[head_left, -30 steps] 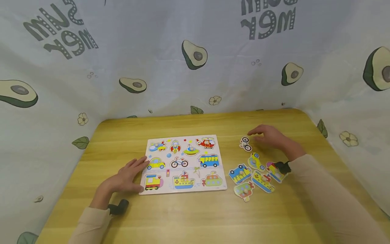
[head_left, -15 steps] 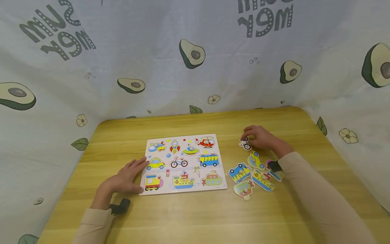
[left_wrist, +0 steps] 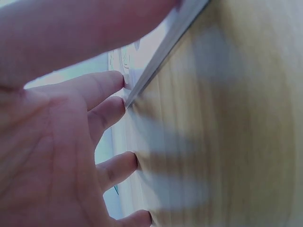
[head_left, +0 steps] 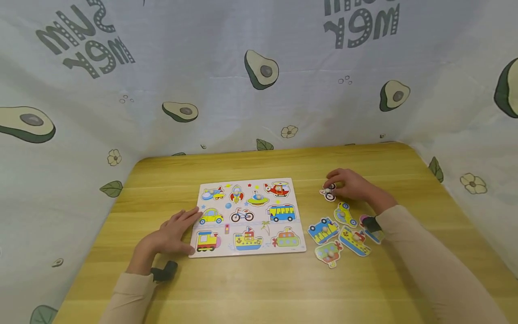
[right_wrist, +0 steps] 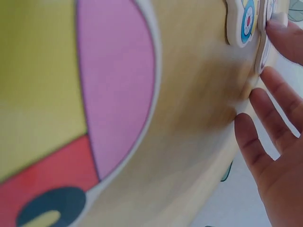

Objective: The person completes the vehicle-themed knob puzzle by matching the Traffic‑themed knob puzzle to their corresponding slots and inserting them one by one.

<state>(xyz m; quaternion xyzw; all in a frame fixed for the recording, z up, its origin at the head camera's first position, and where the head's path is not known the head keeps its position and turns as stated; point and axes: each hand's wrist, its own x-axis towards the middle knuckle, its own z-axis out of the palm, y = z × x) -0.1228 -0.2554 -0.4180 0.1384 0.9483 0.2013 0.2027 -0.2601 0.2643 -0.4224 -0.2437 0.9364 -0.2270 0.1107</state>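
While the left hand (head_left: 169,234) lies relaxed, the right hand (head_left: 350,185), grip unclear, might slip off the knob (right_wrist: 280,19), skidding the bicycle piece (head_left: 329,196).

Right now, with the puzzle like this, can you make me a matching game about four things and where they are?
1. bicycle piece
2. helicopter
3. left grip
4. submarine piece

A. board's left edge
B. lowest loose piece in the head view
C. at the right grip's fingers
D. board's top right corner

Pairs: 1-C, 2-D, 3-A, 4-B
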